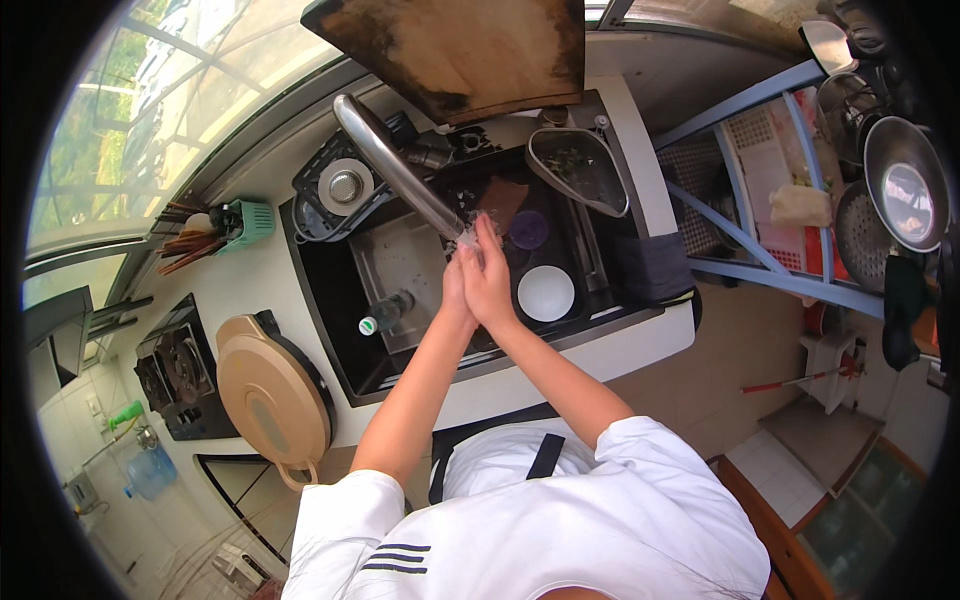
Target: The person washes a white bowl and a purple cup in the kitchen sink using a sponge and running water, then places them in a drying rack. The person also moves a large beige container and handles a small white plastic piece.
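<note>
Below the spout of a curved metal faucet (405, 176), my left hand (454, 285) and my right hand (489, 285) meet palm to palm. Water splashes over the fingertips. My right hand's fingers are straight, its thumb apart from them. Much of my left hand is hidden behind the right, and the space between the palms cannot be seen. Right of my hands, a white bowl (546, 293) and a purple round item (529, 229) sit in the dark sink (319, 300). A brown flat piece (504, 201) lies beyond them. To the left lies a clear plastic bottle (391, 310) with a white-and-green cap.
A large wooden cutting board (480, 60) leans behind the sink. A strainer basket (577, 169) occupies the back right corner; a dark rack (307, 210) stands back left. On the left counter are a beige electric griddle (274, 382), a green utensil holder (253, 225) and a gas stove (180, 367).
</note>
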